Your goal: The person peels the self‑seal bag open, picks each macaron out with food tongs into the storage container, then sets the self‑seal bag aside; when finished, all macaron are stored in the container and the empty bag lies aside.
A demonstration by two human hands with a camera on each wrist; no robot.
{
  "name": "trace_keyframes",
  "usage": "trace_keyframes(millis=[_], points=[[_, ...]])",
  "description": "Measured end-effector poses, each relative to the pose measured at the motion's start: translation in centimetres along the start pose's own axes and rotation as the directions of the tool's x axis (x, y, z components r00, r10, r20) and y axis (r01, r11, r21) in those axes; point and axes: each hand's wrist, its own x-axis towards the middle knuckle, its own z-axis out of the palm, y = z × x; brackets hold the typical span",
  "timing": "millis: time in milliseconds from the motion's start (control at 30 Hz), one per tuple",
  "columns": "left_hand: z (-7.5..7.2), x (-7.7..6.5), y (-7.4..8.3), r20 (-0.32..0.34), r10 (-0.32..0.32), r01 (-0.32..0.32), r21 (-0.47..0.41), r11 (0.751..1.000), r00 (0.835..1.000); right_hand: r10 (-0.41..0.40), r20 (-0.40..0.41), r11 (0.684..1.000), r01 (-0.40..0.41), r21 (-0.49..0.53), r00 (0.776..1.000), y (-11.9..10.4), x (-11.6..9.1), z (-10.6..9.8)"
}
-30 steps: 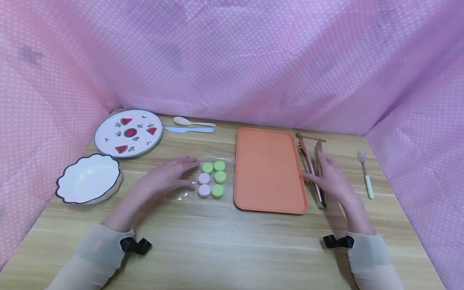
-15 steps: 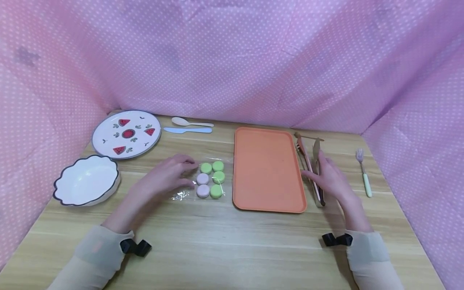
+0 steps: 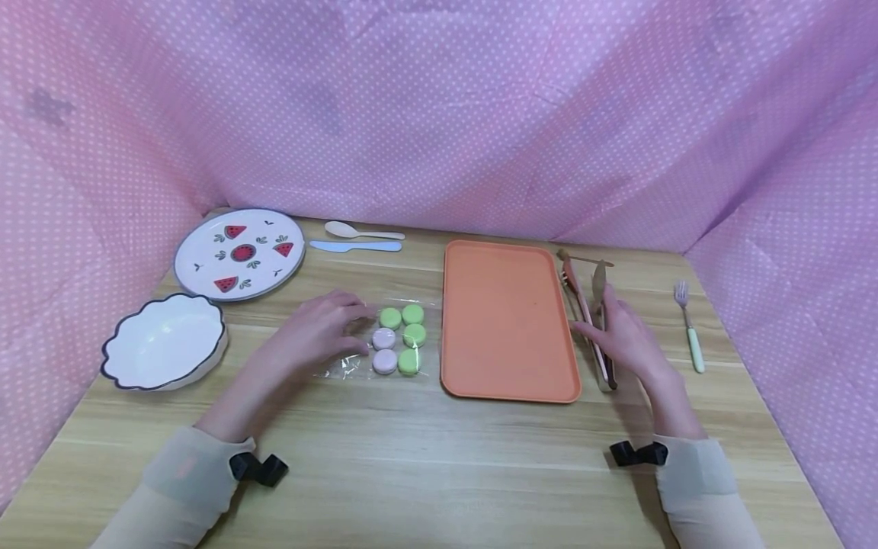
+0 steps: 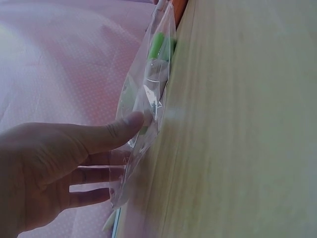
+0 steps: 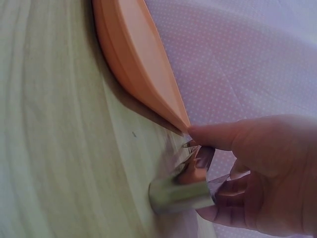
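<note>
From the head view you can count six round, smooth macarons [image 3: 414,335], four green and two purple, lying flat on the wood-look counter [image 3: 411,473] in a thin bag [image 4: 153,94], left of the orange tray [image 3: 511,324]. The left wrist view shows better how the left hand [image 3: 318,328] sits: its thumb touches the shiny, crinkly plastic, and the other fingers are behind it, spread and loose. The right wrist view shows the bent metal end of the tongs [image 5: 183,196], smooth and shiny like a mirror. The right hand's [image 3: 631,335] thumb is out by the tray's edge and its fingers reach past the tongs, loosely spread too. Only the head view shows the wavy bowl [image 3: 165,343], the round plate [image 3: 206,244] with watermelon pictures, and the green-handled fork [image 3: 695,351]. Soft pink cloth [image 3: 446,114] with white dots hangs in folds behind.
</note>
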Motion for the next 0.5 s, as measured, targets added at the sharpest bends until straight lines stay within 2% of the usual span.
trace_keyframes(millis=[500], points=[[0.08,-0.02,0.06,-0.039,0.004,-0.004,0.002,1.000,0.999,-0.004,0.000,1.000,0.004,0.030,1.000,-0.02,0.02,0.00]])
